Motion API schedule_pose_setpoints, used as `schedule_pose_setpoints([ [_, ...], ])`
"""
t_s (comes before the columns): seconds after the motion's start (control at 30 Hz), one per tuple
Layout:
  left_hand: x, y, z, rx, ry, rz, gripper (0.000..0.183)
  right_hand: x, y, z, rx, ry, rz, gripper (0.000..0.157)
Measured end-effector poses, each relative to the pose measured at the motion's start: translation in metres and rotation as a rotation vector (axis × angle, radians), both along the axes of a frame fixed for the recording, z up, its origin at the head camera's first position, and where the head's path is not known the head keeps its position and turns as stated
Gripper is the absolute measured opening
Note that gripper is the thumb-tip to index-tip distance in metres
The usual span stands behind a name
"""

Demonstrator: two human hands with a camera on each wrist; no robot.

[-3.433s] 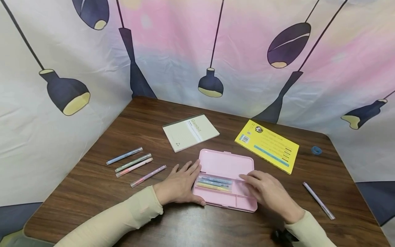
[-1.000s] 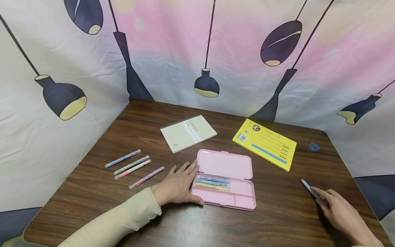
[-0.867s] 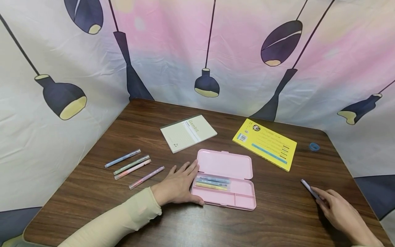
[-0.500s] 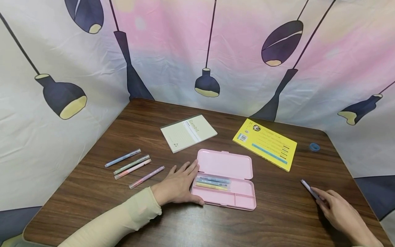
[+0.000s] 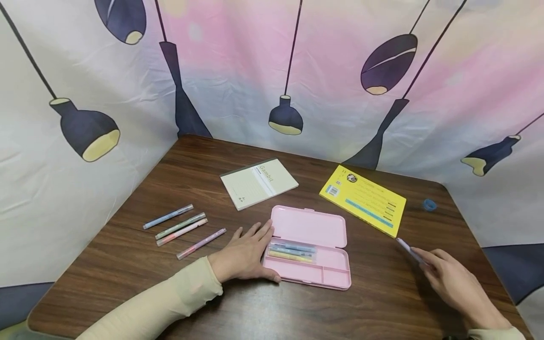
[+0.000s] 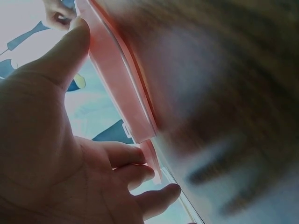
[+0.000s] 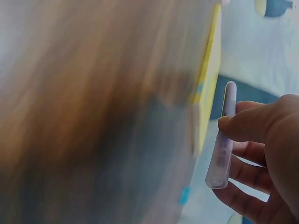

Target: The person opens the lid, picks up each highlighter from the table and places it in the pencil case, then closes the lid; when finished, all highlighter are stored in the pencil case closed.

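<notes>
A pink pencil case [image 5: 309, 226] lies with its lid up in the middle of the table; several blue and yellow pens [image 5: 291, 253] fill its upper compartment. My left hand [image 5: 246, 257] rests against the case's left side, fingers spread and straight, thumb along the front edge. In the left wrist view the thumb and fingers touch the case's side wall [image 6: 119, 74]. Right of the case, my right hand [image 5: 452, 281] pinches a pale purple pen [image 5: 410, 250] between thumb and fingers. The right wrist view shows this capped pen [image 7: 222, 149] held above the table.
Several pens [image 5: 180, 225] lie on the left of the table. Behind the case are a cream notebook [image 5: 260, 184] and a yellow book [image 5: 365, 200]. A blue tape roll [image 5: 429, 205] sits at the far right. A patterned curtain [image 5: 238, 61] hangs behind the table.
My right hand has gone from the pencil case to the purple pen on the right, taken hold of it, and now moved it up and leftward. The left hand has stayed at the case.
</notes>
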State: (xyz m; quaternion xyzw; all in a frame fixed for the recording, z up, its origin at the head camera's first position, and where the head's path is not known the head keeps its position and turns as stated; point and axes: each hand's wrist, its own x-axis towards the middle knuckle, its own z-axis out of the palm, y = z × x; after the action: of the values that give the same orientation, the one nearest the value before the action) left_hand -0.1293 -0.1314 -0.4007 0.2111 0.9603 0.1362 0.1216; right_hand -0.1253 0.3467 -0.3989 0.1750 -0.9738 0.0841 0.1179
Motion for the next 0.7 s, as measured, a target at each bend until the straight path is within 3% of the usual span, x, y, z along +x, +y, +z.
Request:
schedule_pose_setpoints([
  [0.37,0.0,0.0,-0.001,-0.007,0.019,-0.013,0.12,-0.018,-0.069,0.015,0.013,0.125,0.165,0.047],
  [0.7,0.001,0.0,-0.001,-0.004,0.005,0.004,0.12,-0.041,-0.121,0.017,-0.032,0.117,0.388,0.047],
])
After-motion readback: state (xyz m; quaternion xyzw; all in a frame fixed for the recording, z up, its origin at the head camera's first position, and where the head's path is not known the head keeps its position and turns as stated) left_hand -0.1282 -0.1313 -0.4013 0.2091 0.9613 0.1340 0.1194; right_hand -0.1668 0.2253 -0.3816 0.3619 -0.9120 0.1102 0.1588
